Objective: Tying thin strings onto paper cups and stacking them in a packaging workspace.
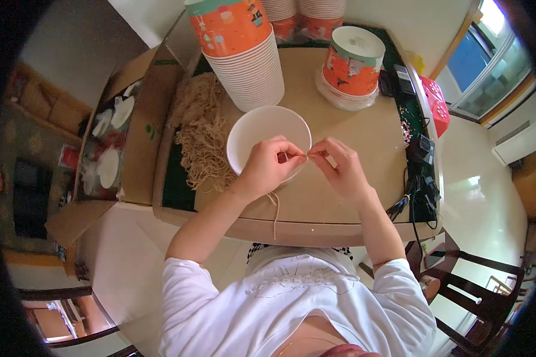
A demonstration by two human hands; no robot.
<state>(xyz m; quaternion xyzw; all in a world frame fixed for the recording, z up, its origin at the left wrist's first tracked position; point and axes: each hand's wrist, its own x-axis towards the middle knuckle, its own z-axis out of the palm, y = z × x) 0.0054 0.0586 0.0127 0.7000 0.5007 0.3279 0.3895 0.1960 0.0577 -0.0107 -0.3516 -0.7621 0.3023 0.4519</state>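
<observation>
A white paper bucket (253, 134) stands open end up near the table's front edge. Over its right rim my left hand (268, 163) and my right hand (339, 165) meet fingertip to fingertip, both closed in a pinch. Between them is a thin beige cord (276, 215), whose tail dangles below my left hand towards the table edge. The pinched part is tiny and mostly covered by my fingers. To the left of the bucket lies a loose heap of similar beige cords (202, 134).
A tall stack of orange and green paper buckets (244, 65) rises behind the white one. Another short stack (352, 68) stands at the back right. Black adapters and cables (421, 149) line the right edge. An open cardboard box (143, 131) adjoins the table's left side.
</observation>
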